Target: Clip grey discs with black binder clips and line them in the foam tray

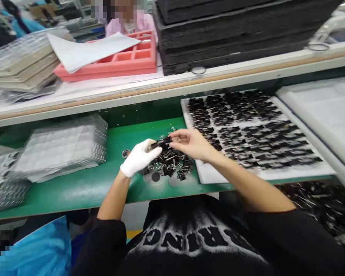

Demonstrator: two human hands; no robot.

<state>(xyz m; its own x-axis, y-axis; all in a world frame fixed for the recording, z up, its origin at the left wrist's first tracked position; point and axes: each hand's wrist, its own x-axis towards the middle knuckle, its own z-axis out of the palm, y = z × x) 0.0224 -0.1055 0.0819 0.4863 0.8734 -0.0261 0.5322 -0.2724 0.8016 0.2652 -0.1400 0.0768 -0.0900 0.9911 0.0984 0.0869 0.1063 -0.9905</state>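
My left hand (pixel 136 158), in a white glove, closes thumb and fingers around one end of a black binder clip (pixel 164 141) above the green bench. My bare right hand (pixel 193 145) comes from the right, and its thumb and fingertips pinch the other end. Whether one clip or two are between the hands, I cannot tell. Below them lies a loose heap of black binder clips (pixel 169 165) with silver wire handles. Several flat round discs lie at the heap's near edge, among them a dark disc (pixel 155 176) and a grey disc (pixel 174 181).
Right of the heap, a white board (pixel 208 175) carries rows of binder clips (pixel 247 132). Clear plastic trays (pixel 64 143) are stacked left. Behind, a raised shelf (pixel 172 89) holds a pink divided tray (pixel 103 69) and black foam blocks (pixel 232 34). A person (pixel 132 23) is beyond.
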